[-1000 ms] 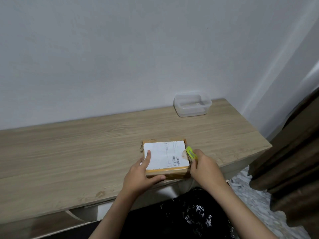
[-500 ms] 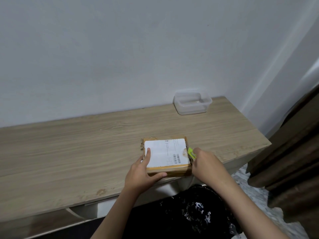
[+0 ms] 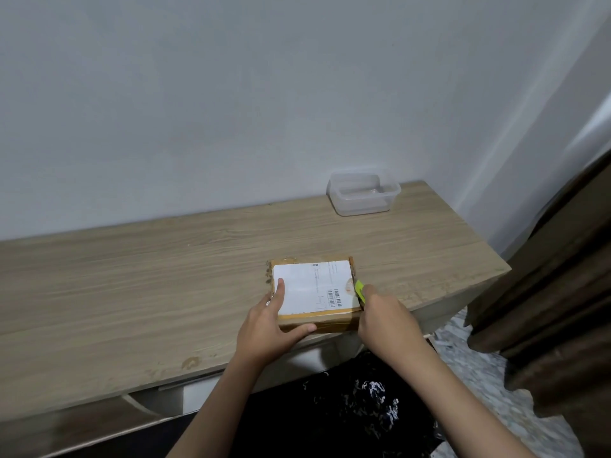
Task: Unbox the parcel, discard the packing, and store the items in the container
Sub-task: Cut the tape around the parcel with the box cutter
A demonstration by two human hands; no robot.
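One parcel (image 3: 310,289); behind it one container (image 3: 363,193); touching it one green cutter (image 3: 359,290), one left hand (image 3: 267,328), one right hand (image 3: 386,319).

The counter (image 3: 132,292) was pale wood with a matt, streaky grain. The box (image 3: 330,325) was brown cardboard, and its label (image 3: 310,285) was smooth white paper. The tub (image 3: 363,206) was clear plastic. The cutter (image 3: 359,289) was green plastic. The curtain (image 3: 562,292) was brown cloth.
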